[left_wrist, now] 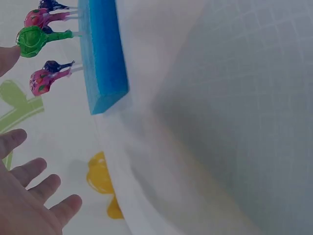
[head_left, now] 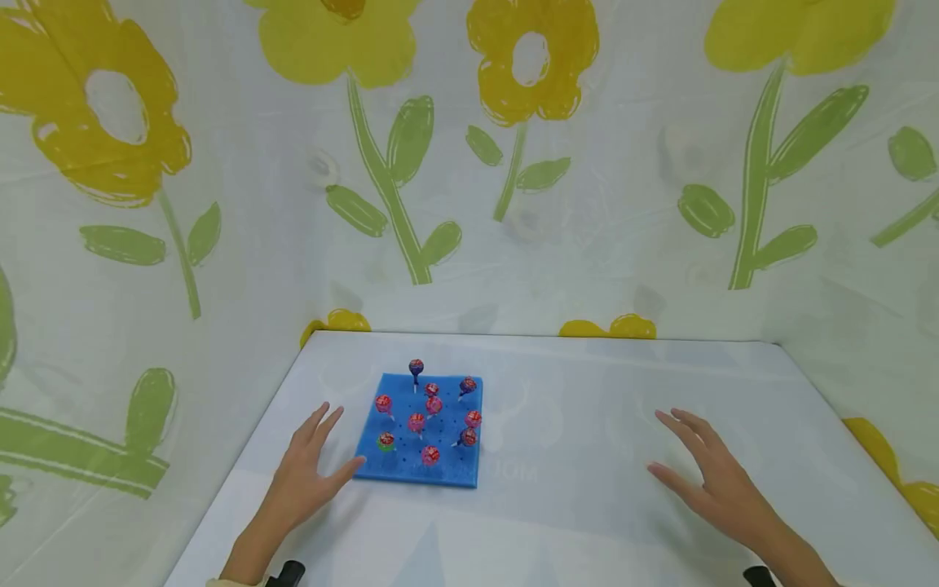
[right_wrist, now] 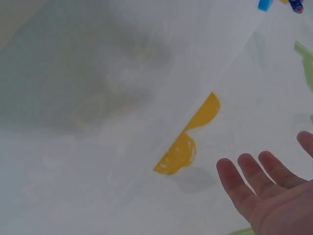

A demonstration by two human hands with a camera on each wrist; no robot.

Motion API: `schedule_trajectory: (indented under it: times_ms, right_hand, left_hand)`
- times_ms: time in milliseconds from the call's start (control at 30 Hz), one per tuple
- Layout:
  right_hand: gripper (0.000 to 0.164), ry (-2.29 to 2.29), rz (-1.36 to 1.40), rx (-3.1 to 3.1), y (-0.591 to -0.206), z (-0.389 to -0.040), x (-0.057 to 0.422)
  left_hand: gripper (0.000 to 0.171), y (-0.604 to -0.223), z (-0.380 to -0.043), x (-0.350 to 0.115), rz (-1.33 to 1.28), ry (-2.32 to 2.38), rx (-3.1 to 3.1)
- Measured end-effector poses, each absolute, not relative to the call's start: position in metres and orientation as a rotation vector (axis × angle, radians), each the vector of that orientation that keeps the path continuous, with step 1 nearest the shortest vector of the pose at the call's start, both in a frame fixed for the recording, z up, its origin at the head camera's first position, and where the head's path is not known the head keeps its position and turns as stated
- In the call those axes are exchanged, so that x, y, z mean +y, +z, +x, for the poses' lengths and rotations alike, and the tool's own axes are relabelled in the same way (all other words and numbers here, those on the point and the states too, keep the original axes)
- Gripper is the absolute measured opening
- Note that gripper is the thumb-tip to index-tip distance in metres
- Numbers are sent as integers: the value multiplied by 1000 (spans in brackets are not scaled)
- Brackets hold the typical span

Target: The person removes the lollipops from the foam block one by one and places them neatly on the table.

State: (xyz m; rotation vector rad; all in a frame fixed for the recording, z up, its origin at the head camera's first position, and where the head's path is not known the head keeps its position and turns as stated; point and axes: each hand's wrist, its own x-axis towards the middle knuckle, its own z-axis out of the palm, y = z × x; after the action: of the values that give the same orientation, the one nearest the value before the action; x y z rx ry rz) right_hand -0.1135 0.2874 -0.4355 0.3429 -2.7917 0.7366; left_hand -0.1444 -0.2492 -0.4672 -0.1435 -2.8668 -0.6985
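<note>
On the left half of the white table lies a blue foam board [head_left: 455, 473] dotted with small holes. Several wrapped lollipops stick up from it by their white stems, among them a dark blue one [head_left: 416, 368] at the back edge, a green one [left_wrist: 33, 41] and a pink one [head_left: 430, 455] near the front. My left hand [head_left: 302, 481] hovers just left of the board, fingers spread, holding nothing. Far to the right of the board, my right hand [head_left: 715, 481] hovers over the tabletop with spread fingers and nothing in it.
The white table [head_left: 587, 424] runs back to a white curtain [head_left: 623, 269] printed with yellow flowers and green stems, which also hangs along the left and right sides. A dark band [head_left: 288, 573] shows at the left wrist, another [head_left: 759, 576] at the right.
</note>
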Motion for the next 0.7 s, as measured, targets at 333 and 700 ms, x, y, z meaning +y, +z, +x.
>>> schedule_trajectory:
  times_ms: [333, 700]
  right_hand:
    - [59, 845, 465, -2690, -442, -127, 256]
    - [53, 1064, 591, -2583, -446, -138, 218]
  left_hand:
    - [78, -482, -146, -237, -167, -896, -2818]
    - [77, -492, -147, -233, -141, -1105, -2889]
